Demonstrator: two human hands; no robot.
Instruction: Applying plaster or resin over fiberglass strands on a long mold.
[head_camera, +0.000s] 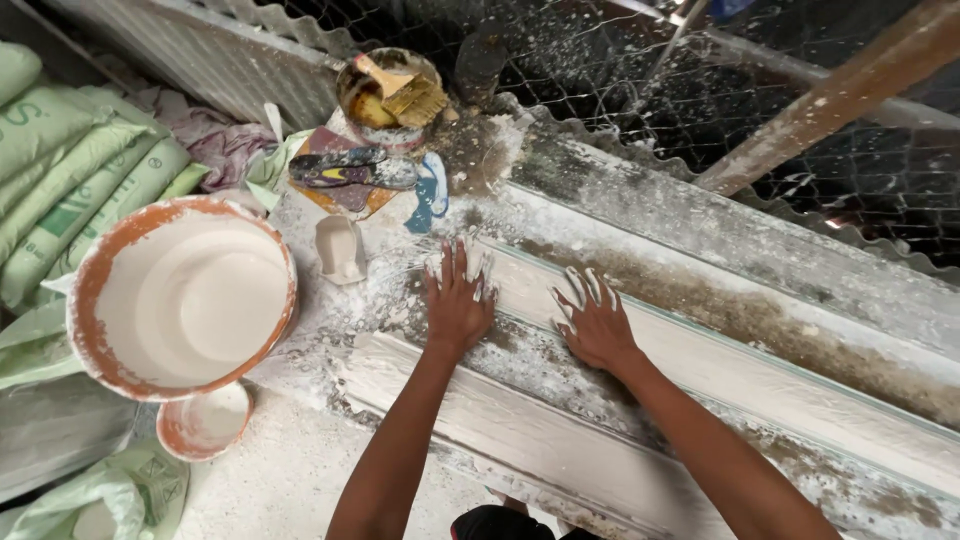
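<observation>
1. Forearms enter from six o'clock and reach up toward the middle of the frame, both stretched nearly straight, the pair spreading apart at the wrists
2. Left hand (459, 300) lies flat, palm down, fingers fanned toward twelve o'clock and caked in white paste; it grips nothing and presses on the wet surface
3. Right hand (596, 322) sits just beside it at three o'clock, likewise open and flat, fingers splayed and angled toward eleven o'clock, empty of any tool
4. Under both palms runs the long white plaster moulding (700, 370), stretching from nine o'clock down toward four o'clock on the spattered desk (300, 470); flat, spread hands suit smoothing soft material along its length, I judge
5. Large orange-rimmed bucket (180, 300) of white mix stands at nine o'clock, within easy reach of the left hand, with a small bowl (205, 420) touching its lower side
6. Farther off at twelve o'clock a round tin (390, 95) holds a brush (405, 90), and green sacks (70, 170) are stacked at ten o'clock
</observation>
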